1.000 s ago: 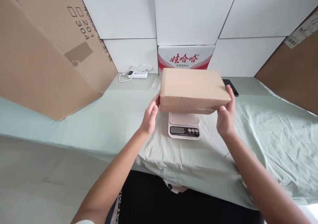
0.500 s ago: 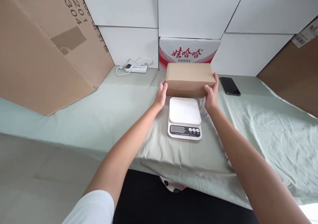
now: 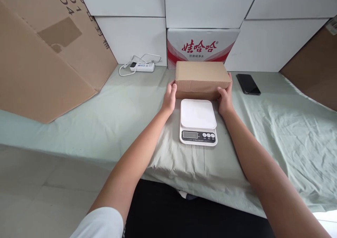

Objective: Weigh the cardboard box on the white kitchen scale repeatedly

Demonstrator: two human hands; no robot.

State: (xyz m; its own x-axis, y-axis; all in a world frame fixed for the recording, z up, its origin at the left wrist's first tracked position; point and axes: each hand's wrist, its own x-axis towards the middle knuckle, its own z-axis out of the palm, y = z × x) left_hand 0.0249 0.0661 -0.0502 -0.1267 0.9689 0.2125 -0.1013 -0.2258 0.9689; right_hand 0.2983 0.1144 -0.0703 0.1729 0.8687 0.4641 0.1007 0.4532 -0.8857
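Observation:
A plain brown cardboard box [image 3: 201, 77] rests on the pale green cloth just behind a white digital kitchen scale [image 3: 198, 121]. My left hand [image 3: 170, 98] presses against the box's left end and my right hand [image 3: 225, 96] against its right end, so I grip it between both. The scale's white platform is bare and its display and buttons face me.
A black phone [image 3: 248, 84] lies to the right of the box. A white power strip with cable [image 3: 141, 66] sits at the back left. A red-and-white printed carton [image 3: 201, 44] and white boxes line the back. Large brown cartons stand left [image 3: 44, 55] and right [image 3: 313, 72].
The box was held in the air above the scale. It has moved away from me and down onto the cloth behind the scale, with both hands still on its ends.

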